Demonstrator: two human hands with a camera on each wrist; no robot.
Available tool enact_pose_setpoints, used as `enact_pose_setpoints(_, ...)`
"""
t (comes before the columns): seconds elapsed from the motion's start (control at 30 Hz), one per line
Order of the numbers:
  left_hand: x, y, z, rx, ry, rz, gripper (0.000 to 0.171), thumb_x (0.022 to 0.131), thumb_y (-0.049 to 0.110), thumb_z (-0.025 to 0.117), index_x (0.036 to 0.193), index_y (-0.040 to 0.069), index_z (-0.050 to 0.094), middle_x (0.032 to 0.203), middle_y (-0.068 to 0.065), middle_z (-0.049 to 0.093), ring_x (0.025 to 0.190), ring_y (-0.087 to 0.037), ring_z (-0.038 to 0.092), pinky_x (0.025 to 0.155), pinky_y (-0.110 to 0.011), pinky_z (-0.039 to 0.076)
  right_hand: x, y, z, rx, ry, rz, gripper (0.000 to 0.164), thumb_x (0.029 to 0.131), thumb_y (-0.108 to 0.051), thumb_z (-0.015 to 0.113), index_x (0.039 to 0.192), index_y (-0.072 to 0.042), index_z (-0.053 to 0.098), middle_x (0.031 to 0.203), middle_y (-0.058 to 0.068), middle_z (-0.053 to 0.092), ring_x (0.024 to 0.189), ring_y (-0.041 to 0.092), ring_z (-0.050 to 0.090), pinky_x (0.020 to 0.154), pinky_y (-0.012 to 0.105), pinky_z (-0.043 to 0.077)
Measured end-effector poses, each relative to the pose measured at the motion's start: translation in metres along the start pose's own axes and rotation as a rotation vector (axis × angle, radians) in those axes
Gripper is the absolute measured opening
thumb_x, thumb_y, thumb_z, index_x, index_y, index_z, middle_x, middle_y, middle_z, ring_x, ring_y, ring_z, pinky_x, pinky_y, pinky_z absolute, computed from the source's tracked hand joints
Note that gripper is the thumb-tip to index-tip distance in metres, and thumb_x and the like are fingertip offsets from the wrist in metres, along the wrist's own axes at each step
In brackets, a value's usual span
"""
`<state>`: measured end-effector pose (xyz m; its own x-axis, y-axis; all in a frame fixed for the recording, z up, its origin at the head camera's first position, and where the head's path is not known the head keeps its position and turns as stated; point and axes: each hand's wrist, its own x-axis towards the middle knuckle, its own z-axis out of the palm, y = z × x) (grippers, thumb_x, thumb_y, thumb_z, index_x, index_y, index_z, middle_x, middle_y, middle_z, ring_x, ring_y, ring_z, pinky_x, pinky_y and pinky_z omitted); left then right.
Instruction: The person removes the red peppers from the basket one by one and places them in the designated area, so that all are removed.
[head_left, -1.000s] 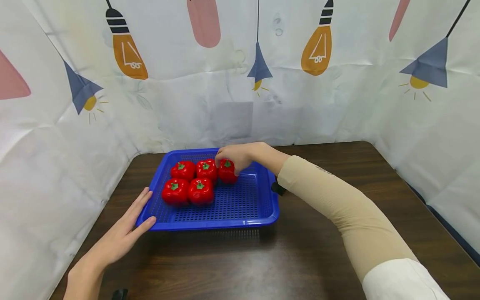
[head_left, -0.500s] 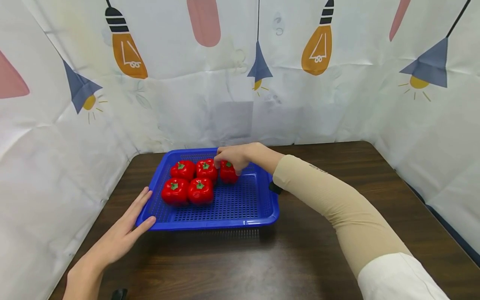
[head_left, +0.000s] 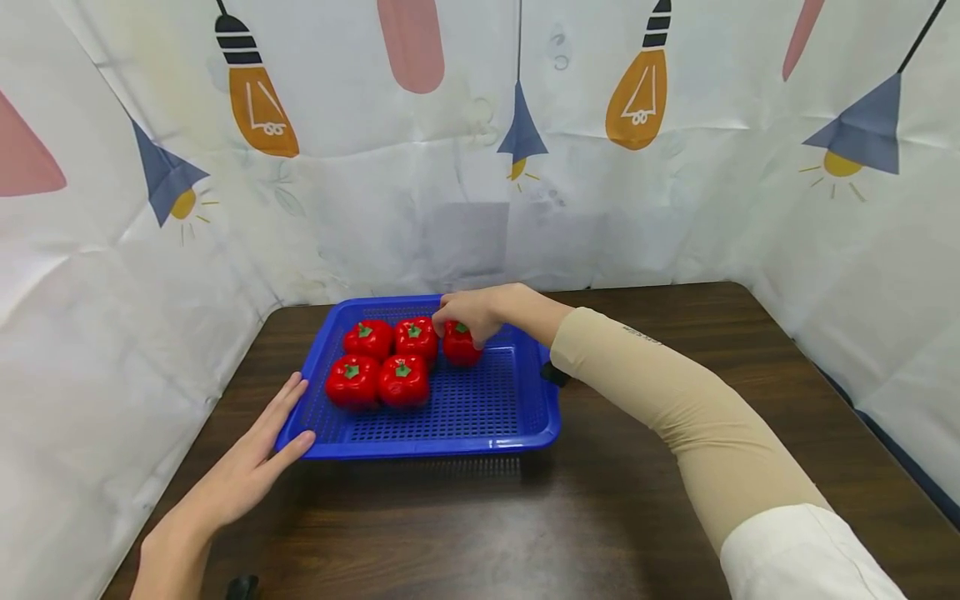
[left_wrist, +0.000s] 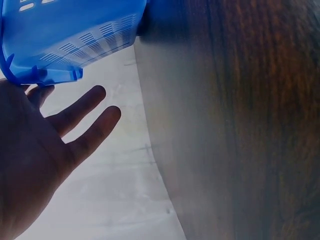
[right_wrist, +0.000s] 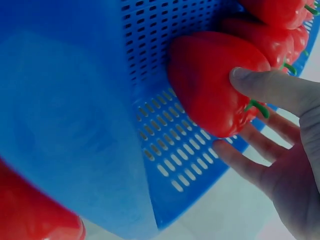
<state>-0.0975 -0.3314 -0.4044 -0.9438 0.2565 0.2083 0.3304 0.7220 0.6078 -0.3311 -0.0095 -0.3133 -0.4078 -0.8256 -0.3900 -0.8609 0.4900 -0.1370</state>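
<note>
With thumb and fingers, my right hand (head_left: 474, 313) grips a red bell pepper (head_left: 462, 347) near the back of a blue plastic basket (head_left: 412, 451). In the right wrist view, the thumb lies on the pepper (right_wrist: 215, 82) near its green stem, and the fingers reach round its far side. Several other red bell peppers (head_left: 404, 382) stand stem up in two rows on the basket's left side. My left hand (head_left: 232, 479) rests at the basket's left front corner, fingers straight and thumb over the rim. In the left wrist view, that hand (left_wrist: 35, 150) has spread fingers beside the basket wall.
The basket stands on a dark wooden table (head_left: 420, 533). White curtains (head_left: 420, 242) printed with lamps enclose the table's back and sides. A small black object (head_left: 242, 587) shows at the front left. Another red shape (right_wrist: 35, 210) appears at the right wrist view's lower left.
The bell pepper in my right hand has shifted slightly to the right, away from its neighbour. My left hand keeps its place at the basket.
</note>
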Motion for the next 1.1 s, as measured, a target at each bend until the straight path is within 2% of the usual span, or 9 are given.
enact_pose_setpoints(0.3, 0.0, 0.0, -0.001, 0.006, 0.0, 0.0, 0.072, 0.107, 0.021, 0.056, 0.167, 0.02, 0.016, 0.172, -0.001, 0.005, 0.154, -0.008, 0.004, 0.107, -0.008, 0.006, -0.011, -0.002, -0.01, 0.017, 0.011, -0.029, 0.057, 0.083, 0.006, 0.074, 0.131, -0.02, 0.06, 0.136, 0.003, 0.046, 0.108, 0.018, 0.049, 0.079, 0.028, 0.048)
enact_pose_setpoints(0.53, 0.0, 0.0, 0.0, 0.003, -0.007, -0.007, 0.072, 0.107, 0.021, 0.055, 0.167, 0.02, 0.016, 0.172, 0.0, 0.004, 0.154, -0.006, 0.003, 0.107, -0.008, 0.006, -0.03, -0.004, -0.018, 0.047, 0.032, -0.071, 0.054, 0.084, 0.005, 0.072, 0.131, -0.02, 0.062, 0.138, 0.003, 0.046, 0.115, 0.019, 0.05, 0.084, 0.028, 0.05)
enact_pose_setpoints(0.8, 0.001, 0.002, 0.001, -0.01, 0.0, 0.011, 0.072, 0.106, 0.019, 0.057, 0.166, 0.019, 0.017, 0.172, -0.004, 0.006, 0.156, -0.033, 0.008, 0.108, -0.009, 0.006, -0.063, 0.001, -0.021, 0.079, 0.086, -0.085, 0.052, 0.087, 0.003, 0.069, 0.133, -0.02, 0.061, 0.147, 0.004, 0.042, 0.126, 0.02, 0.046, 0.088, 0.03, 0.051)
enact_pose_setpoints(0.87, 0.0, 0.002, 0.001, -0.009, 0.0, 0.004, 0.072, 0.106, 0.02, 0.058, 0.166, 0.019, 0.018, 0.172, -0.003, 0.006, 0.156, -0.032, 0.009, 0.107, -0.008, 0.006, -0.071, 0.003, -0.021, 0.095, 0.101, -0.081, 0.052, 0.088, 0.002, 0.07, 0.134, -0.021, 0.061, 0.15, 0.004, 0.041, 0.13, 0.02, 0.044, 0.089, 0.031, 0.052)
enact_pose_setpoints(0.97, 0.0, 0.002, 0.002, -0.003, 0.003, -0.012, 0.072, 0.106, 0.022, 0.058, 0.166, 0.021, 0.019, 0.172, -0.002, 0.007, 0.156, -0.023, 0.008, 0.107, -0.008, 0.007, -0.083, 0.006, -0.02, 0.121, 0.131, -0.081, 0.052, 0.088, 0.001, 0.071, 0.134, -0.02, 0.061, 0.151, 0.003, 0.04, 0.132, 0.021, 0.043, 0.09, 0.031, 0.051)
enact_pose_setpoints(1.1, 0.0, 0.002, 0.001, -0.001, -0.001, -0.023, 0.072, 0.106, 0.023, 0.057, 0.166, 0.021, 0.018, 0.172, -0.001, 0.006, 0.156, -0.017, 0.006, 0.11, -0.011, 0.007, -0.095, 0.012, -0.02, 0.143, 0.171, -0.089, 0.05, 0.088, 0.001, 0.072, 0.133, -0.019, 0.062, 0.148, 0.003, 0.043, 0.131, 0.021, 0.044, 0.093, 0.033, 0.05)
